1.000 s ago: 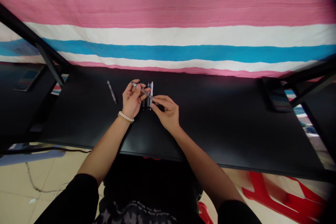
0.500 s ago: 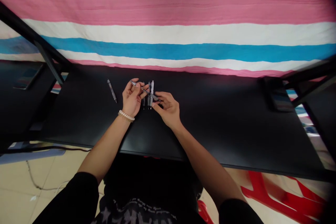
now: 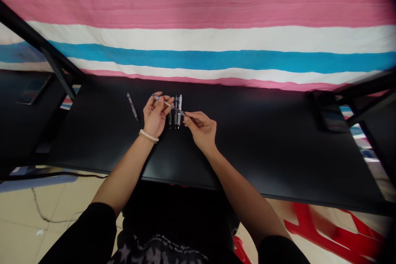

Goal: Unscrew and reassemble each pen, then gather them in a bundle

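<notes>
A slim pen slants across the space between my hands, above the black table. My left hand pinches its clear, silvery end between thumb and fingers, palm turned up. At the darker end, my right hand grips with thumb and fingertips. The middle stretch looks thinner than both ends; whether the pen is in one piece is too small to tell. Just behind it lie a white pen, a dark pen and another dark pen, side by side, partly covered by my left fingers and the held pen.
Further left, a single grey pen rests at a slant. A dark phone-like slab is near the table's right end. Behind the table hangs a striped cloth. Black frame bars rise at the sides, and a red stool stands below right.
My right hand has shifted slightly right and down, its fingers now closer together on the pen's dark end. More of the pen's thin middle shows. My left hand has barely moved.
</notes>
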The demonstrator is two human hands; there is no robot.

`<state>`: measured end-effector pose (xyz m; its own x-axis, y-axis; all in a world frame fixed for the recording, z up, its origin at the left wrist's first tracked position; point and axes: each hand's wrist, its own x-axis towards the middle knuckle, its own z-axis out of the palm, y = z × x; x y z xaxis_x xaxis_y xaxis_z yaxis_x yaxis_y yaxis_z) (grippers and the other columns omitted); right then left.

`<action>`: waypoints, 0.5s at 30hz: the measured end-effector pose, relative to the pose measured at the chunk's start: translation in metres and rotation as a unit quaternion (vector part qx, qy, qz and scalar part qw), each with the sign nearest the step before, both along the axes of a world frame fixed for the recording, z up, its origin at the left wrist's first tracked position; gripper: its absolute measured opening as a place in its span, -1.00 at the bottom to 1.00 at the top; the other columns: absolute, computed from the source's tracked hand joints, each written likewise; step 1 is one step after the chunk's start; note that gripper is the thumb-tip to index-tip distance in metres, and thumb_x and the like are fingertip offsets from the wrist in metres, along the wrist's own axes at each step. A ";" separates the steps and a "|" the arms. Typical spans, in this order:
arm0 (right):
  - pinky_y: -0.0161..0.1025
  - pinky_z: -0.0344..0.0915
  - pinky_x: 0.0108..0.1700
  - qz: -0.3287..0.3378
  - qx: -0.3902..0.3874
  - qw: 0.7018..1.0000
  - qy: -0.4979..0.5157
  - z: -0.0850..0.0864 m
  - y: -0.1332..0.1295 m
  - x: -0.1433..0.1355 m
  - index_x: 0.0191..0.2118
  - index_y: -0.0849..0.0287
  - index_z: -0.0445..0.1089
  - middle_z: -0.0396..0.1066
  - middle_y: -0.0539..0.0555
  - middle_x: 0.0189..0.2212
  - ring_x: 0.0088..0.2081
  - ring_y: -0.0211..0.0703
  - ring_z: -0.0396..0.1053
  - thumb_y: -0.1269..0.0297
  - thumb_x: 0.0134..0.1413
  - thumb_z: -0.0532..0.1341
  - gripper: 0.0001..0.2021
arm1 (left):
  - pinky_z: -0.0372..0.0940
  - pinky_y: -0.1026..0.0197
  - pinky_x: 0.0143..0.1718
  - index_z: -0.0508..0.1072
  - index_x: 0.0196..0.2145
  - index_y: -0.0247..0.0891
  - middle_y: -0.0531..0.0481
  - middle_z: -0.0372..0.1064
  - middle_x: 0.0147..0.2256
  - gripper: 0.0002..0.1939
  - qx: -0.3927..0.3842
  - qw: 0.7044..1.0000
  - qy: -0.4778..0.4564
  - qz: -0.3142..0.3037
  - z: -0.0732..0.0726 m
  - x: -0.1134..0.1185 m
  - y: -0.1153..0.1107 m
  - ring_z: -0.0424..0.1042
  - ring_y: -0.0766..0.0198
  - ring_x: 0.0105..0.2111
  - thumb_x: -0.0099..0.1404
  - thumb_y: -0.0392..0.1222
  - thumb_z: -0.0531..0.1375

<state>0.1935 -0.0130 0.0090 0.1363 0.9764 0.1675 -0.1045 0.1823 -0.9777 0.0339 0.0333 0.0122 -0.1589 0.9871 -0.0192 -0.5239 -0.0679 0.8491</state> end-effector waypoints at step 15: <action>-0.16 0.53 -0.25 -0.075 0.055 0.994 -0.052 -0.004 -0.003 -0.005 -0.31 0.11 0.59 0.59 0.06 -0.34 -0.34 -0.16 0.54 0.20 0.05 0.44 -0.88 | 0.48 0.23 -0.08 0.47 -0.17 -0.16 0.06 0.57 -0.25 -0.65 -0.012 0.998 -0.046 -0.033 0.010 0.010 -0.006 0.62 0.24 -0.16 0.15 -0.10 0.47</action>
<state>0.1890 -0.0162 0.0046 0.2562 0.9213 0.2926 0.0332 0.2942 -0.9552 0.0439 0.0273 0.0217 -0.0899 0.9945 -0.0537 -0.6032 -0.0115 0.7975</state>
